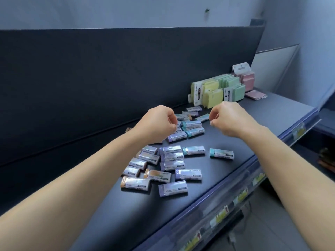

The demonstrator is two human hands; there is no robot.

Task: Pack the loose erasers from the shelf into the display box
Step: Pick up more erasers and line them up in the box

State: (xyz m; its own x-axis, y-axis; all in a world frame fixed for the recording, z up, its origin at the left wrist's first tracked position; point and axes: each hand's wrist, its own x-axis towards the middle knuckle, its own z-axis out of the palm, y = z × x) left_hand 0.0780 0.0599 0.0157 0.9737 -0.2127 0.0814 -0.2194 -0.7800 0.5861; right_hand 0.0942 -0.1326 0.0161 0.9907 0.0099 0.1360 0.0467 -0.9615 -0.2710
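Presently, left hand [157, 122] hangs over the far cluster of small foil-wrapped rectangular erasers [172, 157] scattered on the dark flat shelf [217, 178]; fingers curled, grasp cannot be told; right hand [230, 120], clear of the erasers, fingers clenched, nothing visible held; yellow and green sticky-note packs [215, 91] stand far right

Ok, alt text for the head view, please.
The left hand and right hand hover with curled fingers over wrapped erasers scattered on a dark shelf. Sticky note packs stand at the back right. No display box shows.
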